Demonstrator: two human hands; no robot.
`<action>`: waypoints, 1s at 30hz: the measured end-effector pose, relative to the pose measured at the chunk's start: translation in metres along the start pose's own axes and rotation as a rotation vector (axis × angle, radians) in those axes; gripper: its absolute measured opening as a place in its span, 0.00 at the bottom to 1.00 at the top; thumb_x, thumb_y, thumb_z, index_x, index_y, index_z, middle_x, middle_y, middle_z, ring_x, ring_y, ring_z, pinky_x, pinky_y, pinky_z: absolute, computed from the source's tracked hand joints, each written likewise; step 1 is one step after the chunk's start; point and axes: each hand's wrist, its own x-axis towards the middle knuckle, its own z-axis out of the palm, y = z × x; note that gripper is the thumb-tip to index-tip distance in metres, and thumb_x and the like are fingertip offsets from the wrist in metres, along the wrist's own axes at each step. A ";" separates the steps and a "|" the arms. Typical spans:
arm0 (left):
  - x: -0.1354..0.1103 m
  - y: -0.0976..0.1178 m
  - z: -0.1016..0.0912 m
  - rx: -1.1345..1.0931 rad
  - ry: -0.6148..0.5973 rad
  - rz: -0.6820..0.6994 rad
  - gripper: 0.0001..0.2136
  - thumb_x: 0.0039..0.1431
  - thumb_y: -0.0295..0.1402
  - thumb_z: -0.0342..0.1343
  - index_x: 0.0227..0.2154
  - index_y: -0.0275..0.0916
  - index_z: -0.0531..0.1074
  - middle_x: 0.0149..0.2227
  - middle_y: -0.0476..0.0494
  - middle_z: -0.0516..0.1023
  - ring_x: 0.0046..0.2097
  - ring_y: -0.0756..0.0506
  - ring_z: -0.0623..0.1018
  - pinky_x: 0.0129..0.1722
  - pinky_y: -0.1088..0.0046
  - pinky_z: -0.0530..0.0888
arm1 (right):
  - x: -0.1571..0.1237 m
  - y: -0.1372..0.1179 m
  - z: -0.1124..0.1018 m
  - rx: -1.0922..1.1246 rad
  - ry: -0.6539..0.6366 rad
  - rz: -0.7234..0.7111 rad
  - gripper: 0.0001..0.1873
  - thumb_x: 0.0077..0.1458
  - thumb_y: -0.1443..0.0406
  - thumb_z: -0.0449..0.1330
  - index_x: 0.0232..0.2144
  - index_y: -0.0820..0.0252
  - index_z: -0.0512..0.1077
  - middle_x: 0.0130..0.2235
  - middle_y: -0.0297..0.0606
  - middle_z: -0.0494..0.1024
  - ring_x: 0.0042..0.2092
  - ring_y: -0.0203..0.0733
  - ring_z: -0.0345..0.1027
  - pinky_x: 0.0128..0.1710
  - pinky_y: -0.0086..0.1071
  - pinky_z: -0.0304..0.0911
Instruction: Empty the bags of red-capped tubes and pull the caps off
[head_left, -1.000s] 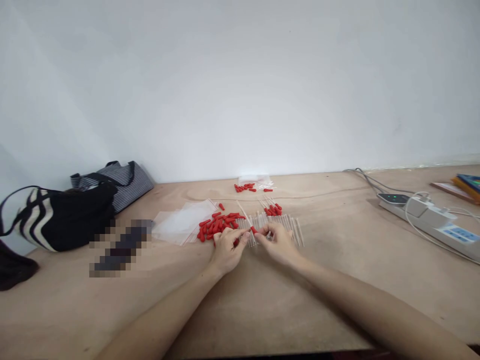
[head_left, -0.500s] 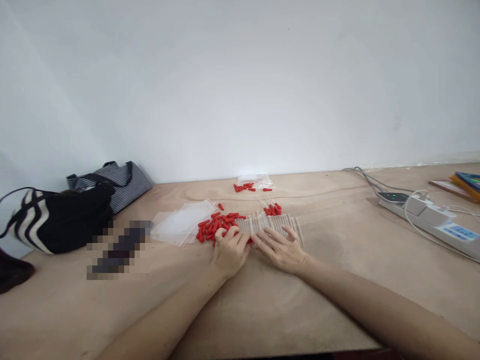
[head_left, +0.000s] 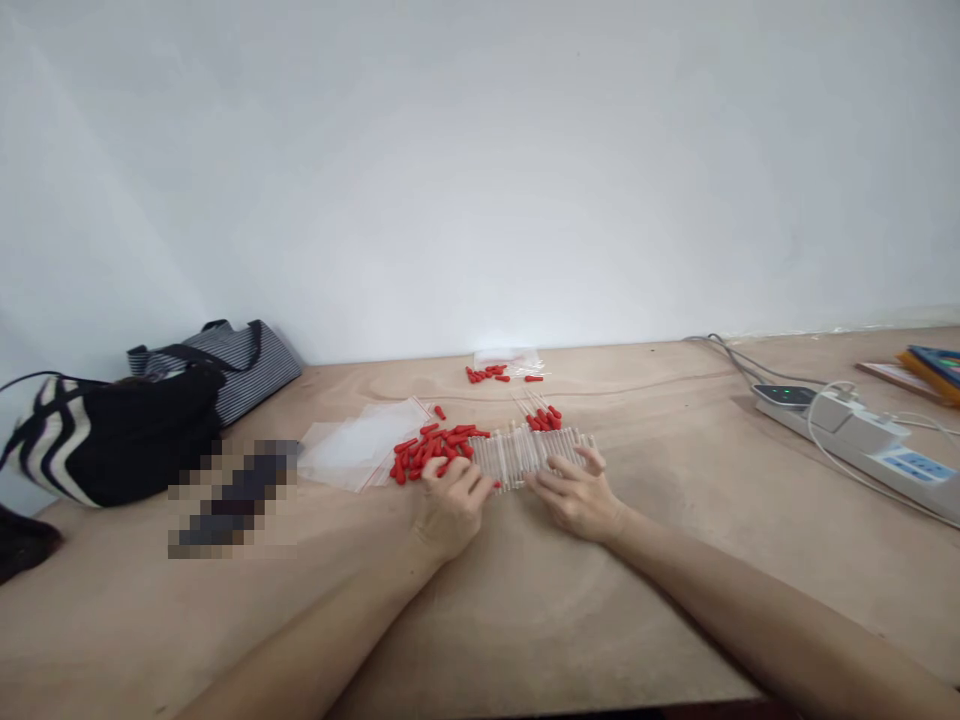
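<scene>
My left hand (head_left: 451,505) has its fingers closed, with the tip of a red rubber bulb (head_left: 496,485) showing at the fingertips. Just beyond it lies a pile of red rubber bulbs (head_left: 420,455). A row of thin clear glass tubes (head_left: 510,455) lies side by side between and beyond my hands. My right hand (head_left: 581,500) bends its fingers over the near ends of the tubes on the right; whatever is in its grip is hidden. Several droppers, glass tubes with red bulbs (head_left: 545,418) on them, lie behind the row.
Clear zip bags (head_left: 352,445) lie left of the pile. Farther back, more red bulbs (head_left: 487,374) lie by a clear bag (head_left: 510,356) near the wall. Bags (head_left: 150,430) stand at left, beside a blurred dark object (head_left: 240,500). A power strip (head_left: 885,450) with cables is at right.
My hands have moved apart: the right hand shifted right, the left slightly left with the red bulb. More of the glass tubes now shows between them.
</scene>
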 end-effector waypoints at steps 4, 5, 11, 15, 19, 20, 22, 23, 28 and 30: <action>0.003 -0.028 -0.011 0.004 0.059 -0.243 0.09 0.57 0.32 0.47 0.26 0.41 0.72 0.26 0.48 0.76 0.34 0.45 0.71 0.40 0.63 0.56 | -0.004 0.028 -0.016 0.044 -0.094 0.543 0.13 0.55 0.63 0.48 0.31 0.54 0.73 0.29 0.35 0.76 0.38 0.39 0.63 0.47 0.40 0.34; 0.005 -0.033 -0.013 -0.018 0.057 -0.298 0.09 0.57 0.33 0.47 0.28 0.41 0.72 0.28 0.47 0.76 0.35 0.45 0.71 0.40 0.64 0.58 | -0.001 0.033 -0.020 0.063 -0.101 0.671 0.14 0.55 0.61 0.48 0.31 0.54 0.73 0.30 0.36 0.76 0.37 0.40 0.63 0.47 0.40 0.35; 0.014 -0.053 -0.016 -0.083 -0.173 -0.613 0.12 0.54 0.39 0.47 0.31 0.42 0.74 0.31 0.46 0.75 0.36 0.45 0.72 0.36 0.70 0.63 | 0.035 0.036 -0.017 0.255 -0.322 1.017 0.14 0.49 0.59 0.50 0.27 0.55 0.74 0.28 0.38 0.77 0.34 0.42 0.66 0.43 0.38 0.43; 0.009 -0.072 -0.019 -0.109 -0.343 -0.832 0.11 0.51 0.42 0.49 0.31 0.45 0.73 0.30 0.51 0.77 0.33 0.46 0.74 0.34 0.71 0.64 | 0.052 0.033 0.001 0.166 -0.480 0.993 0.11 0.47 0.62 0.52 0.26 0.57 0.74 0.28 0.40 0.77 0.35 0.44 0.67 0.41 0.37 0.45; 0.004 -0.086 -0.019 -0.133 -0.396 -0.949 0.12 0.50 0.44 0.49 0.32 0.45 0.72 0.30 0.50 0.77 0.35 0.44 0.74 0.32 0.71 0.64 | 0.058 0.032 0.013 0.111 -0.531 0.956 0.11 0.47 0.64 0.51 0.28 0.58 0.73 0.29 0.41 0.76 0.35 0.45 0.67 0.41 0.40 0.45; 0.003 -0.088 -0.018 -0.146 -0.405 -0.966 0.12 0.50 0.44 0.49 0.32 0.45 0.72 0.31 0.50 0.77 0.36 0.44 0.75 0.32 0.71 0.64 | 0.058 0.032 0.015 0.109 -0.531 0.952 0.11 0.47 0.64 0.51 0.29 0.58 0.73 0.29 0.42 0.76 0.35 0.45 0.67 0.42 0.40 0.45; 0.002 -0.089 -0.017 -0.163 -0.415 -0.980 0.13 0.50 0.45 0.49 0.32 0.44 0.71 0.31 0.49 0.78 0.36 0.44 0.75 0.31 0.71 0.64 | 0.057 0.032 0.016 0.092 -0.537 0.938 0.11 0.48 0.64 0.51 0.30 0.59 0.72 0.30 0.42 0.76 0.36 0.46 0.67 0.42 0.41 0.45; 0.002 -0.088 -0.016 -0.164 -0.418 -0.978 0.13 0.50 0.45 0.49 0.32 0.43 0.70 0.31 0.49 0.78 0.36 0.44 0.75 0.31 0.71 0.64 | 0.056 0.032 0.017 0.081 -0.543 0.930 0.11 0.48 0.63 0.50 0.31 0.59 0.72 0.30 0.42 0.76 0.36 0.46 0.67 0.42 0.42 0.45; 0.005 -0.081 -0.017 -0.127 -0.432 -0.939 0.14 0.48 0.48 0.49 0.29 0.43 0.69 0.28 0.51 0.77 0.34 0.44 0.75 0.32 0.71 0.63 | 0.054 0.032 0.016 0.055 -0.562 0.908 0.12 0.48 0.62 0.50 0.32 0.59 0.71 0.30 0.42 0.75 0.36 0.46 0.67 0.42 0.42 0.45; 0.006 -0.078 -0.018 -0.113 -0.431 -0.929 0.15 0.48 0.49 0.48 0.28 0.44 0.69 0.27 0.51 0.77 0.34 0.44 0.75 0.34 0.70 0.63 | 0.054 0.034 0.016 0.070 -0.547 0.918 0.11 0.48 0.62 0.51 0.30 0.58 0.71 0.29 0.41 0.75 0.35 0.45 0.67 0.42 0.42 0.46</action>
